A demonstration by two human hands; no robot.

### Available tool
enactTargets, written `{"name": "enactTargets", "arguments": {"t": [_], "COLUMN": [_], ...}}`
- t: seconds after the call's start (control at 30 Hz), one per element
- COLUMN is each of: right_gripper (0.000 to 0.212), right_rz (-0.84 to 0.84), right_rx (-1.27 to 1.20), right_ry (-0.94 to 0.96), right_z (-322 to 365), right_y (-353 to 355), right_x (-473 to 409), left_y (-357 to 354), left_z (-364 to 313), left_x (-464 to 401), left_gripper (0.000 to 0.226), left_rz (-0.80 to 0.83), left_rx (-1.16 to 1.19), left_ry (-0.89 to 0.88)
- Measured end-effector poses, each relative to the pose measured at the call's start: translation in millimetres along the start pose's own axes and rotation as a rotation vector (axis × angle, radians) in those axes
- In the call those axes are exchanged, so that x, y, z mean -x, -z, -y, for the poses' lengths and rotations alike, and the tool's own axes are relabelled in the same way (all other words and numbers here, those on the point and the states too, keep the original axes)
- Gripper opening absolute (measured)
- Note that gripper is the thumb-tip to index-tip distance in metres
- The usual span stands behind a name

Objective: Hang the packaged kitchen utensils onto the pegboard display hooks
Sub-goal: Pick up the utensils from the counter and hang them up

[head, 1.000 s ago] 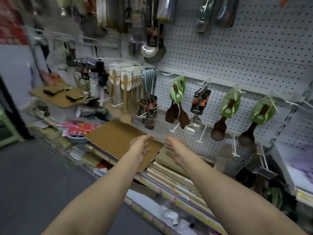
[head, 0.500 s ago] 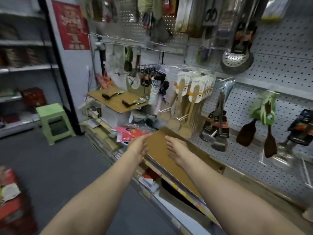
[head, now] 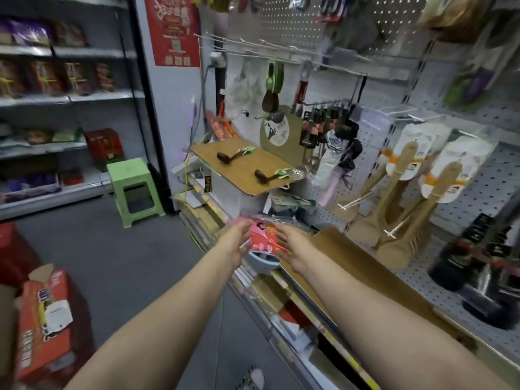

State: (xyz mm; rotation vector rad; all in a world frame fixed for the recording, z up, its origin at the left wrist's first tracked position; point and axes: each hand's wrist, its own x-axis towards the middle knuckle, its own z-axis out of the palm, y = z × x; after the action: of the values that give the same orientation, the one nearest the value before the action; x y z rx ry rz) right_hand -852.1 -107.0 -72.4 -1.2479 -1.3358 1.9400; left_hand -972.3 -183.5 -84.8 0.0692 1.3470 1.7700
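Both my arms reach forward over the low shelf. My left hand [head: 235, 241] and my right hand [head: 290, 246] have straight fingers and flank a pink packaged item [head: 263, 235] lying on a blue bowl [head: 263, 261]; I cannot tell whether they touch it. Two dark spoons on green cards [head: 235, 155] [head: 272, 175] lie loose on a brown board [head: 213, 167] further back. Packaged wooden spatulas [head: 405, 175] hang from hooks on the grey pegboard [head: 371, 153] to the right. Black utensils [head: 326, 128] hang behind the board.
A brown cardboard sheet [head: 351, 266] lies along the shelf under my right forearm. Blurred black tools [head: 478, 266] hang at far right. A green stool [head: 135, 190] stands on the grey floor, and an open red carton [head: 42, 319] sits at lower left. Stocked shelves [head: 56, 97] fill the left wall.
The view has swung left along the display. My hands have moved off the brown cardboard sheet and now sit on either side of the pink package.
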Motion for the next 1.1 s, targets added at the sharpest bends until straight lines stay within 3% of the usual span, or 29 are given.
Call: {"name": "enactTargets", "arguments": {"t": [0.2,0.4,0.53,0.77,0.97,1.1], "right_gripper": [0.008,0.007,0.014,0.036,0.019,0.024], "right_rz": [-0.020,-0.122,-0.176,-0.347,-0.609,-0.624], "right_rx": [-0.074,-0.077,-0.081,-0.166,-0.250,-0.327], "right_ry": [-0.064,-0.110,-0.120,-0.147,-0.214,-0.289], "right_z": [41.7,85.4,102.0,114.3,126.3,126.5], "right_y": [-47.1,-76.9,-86.4,-94.6,-100.9,-101.8], "right_x": [-130.2,-245.1,-308.8,-420.3,-485.3,-508.0], "left_y": [-9.8,-38.2,-55.8,-96.2,-126.9,-140.5], "left_z": [-59.1,-123.7,-140.1,-158.7,-167.6,-160.4], "left_x": [-128.2,-253.5,-322.3,-441.7,-540.3,-578.0], "left_gripper": [0.029,0.026,0.049,0.040,0.042,0.034], "left_rz": [-0.046,-0.055,0.008,0.115,0.257,0.328], "left_rx": [-0.055,-0.162,-0.169,-0.306,-0.446,-0.530], "left_ry": [0.046,0.077,0.103,0.158,0.256,0.322]}}
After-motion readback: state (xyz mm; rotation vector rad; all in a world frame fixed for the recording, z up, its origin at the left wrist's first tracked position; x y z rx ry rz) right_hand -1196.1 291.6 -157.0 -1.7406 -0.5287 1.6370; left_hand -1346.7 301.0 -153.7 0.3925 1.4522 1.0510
